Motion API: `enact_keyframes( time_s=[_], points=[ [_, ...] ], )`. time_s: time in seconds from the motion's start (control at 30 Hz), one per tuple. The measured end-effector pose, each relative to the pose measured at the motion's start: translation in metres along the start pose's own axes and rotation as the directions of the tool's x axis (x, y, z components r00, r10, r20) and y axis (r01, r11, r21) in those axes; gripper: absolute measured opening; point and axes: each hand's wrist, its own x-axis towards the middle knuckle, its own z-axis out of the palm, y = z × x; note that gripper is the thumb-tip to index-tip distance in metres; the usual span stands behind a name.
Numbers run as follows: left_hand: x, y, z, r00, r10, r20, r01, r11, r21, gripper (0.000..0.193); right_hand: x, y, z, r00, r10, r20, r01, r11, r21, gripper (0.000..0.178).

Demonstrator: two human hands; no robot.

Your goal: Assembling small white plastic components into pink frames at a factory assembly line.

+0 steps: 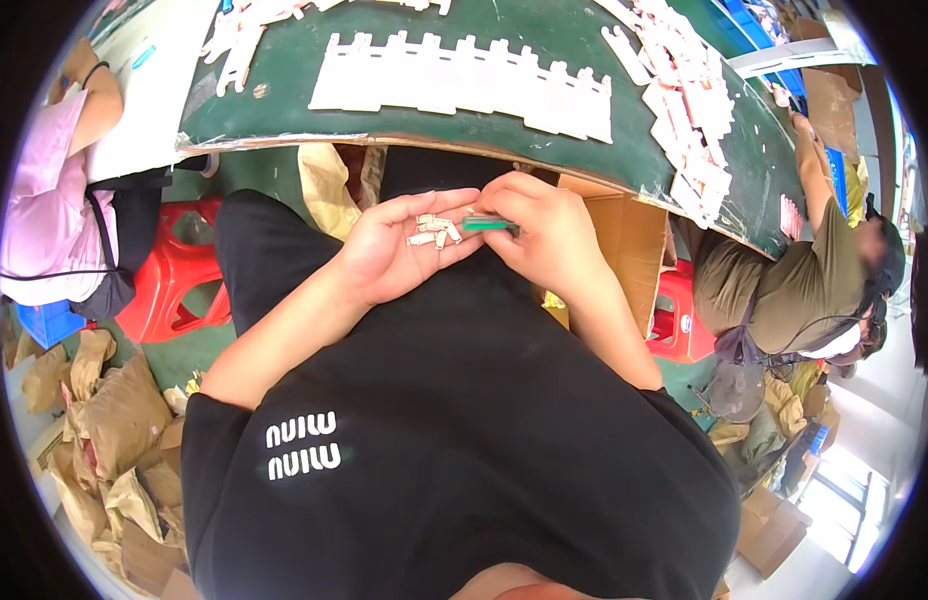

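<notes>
Small white parts [434,231] lie in the cupped, open left hand [399,255] for picking; right hand [544,232] pinches a green tool [489,225]

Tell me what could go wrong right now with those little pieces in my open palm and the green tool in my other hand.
1. The small pale pieces lie loose on the open left hand, held over the lap rather than the green table; a tilt could spill them to the floor.
2. The right hand works the green tool close to the left fingertips, so a slip might jab them.
</notes>
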Motion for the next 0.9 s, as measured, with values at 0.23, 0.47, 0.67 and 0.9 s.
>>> enact_keyframes(
  time_s=[0.23, 0.47, 0.67, 0.9],
  points=[
    [0.002, 0.0, 0.007, 0.995, -0.043, 0.087, 0.049, 0.996, -0.069, 0.066, 0.028, 0.081, -0.068, 0.888, 0.135, -0.44, -0.158, 0.987, -0.015, 0.018],
    [0.01, 0.004, 0.006, 0.999, -0.043, 0.032, 0.043, 0.999, -0.024, 0.067, 0.062, 0.152, -0.085, 0.951, 0.135, -0.278, -0.177, 0.975, -0.134, 0.015],
    [0.017, 0.011, 0.007, 0.999, -0.031, 0.023, 0.031, 0.999, -0.018, 0.07, 0.063, 0.164, -0.078, 0.969, 0.09, -0.231, -0.117, 0.988, -0.102, 0.015],
    [0.016, 0.013, 0.005, 0.995, -0.086, 0.041, 0.087, 0.996, -0.013, 0.067, 0.062, 0.164, -0.073, 0.963, 0.188, -0.193, -0.208, 0.974, -0.091, 0.018]
  ],
)
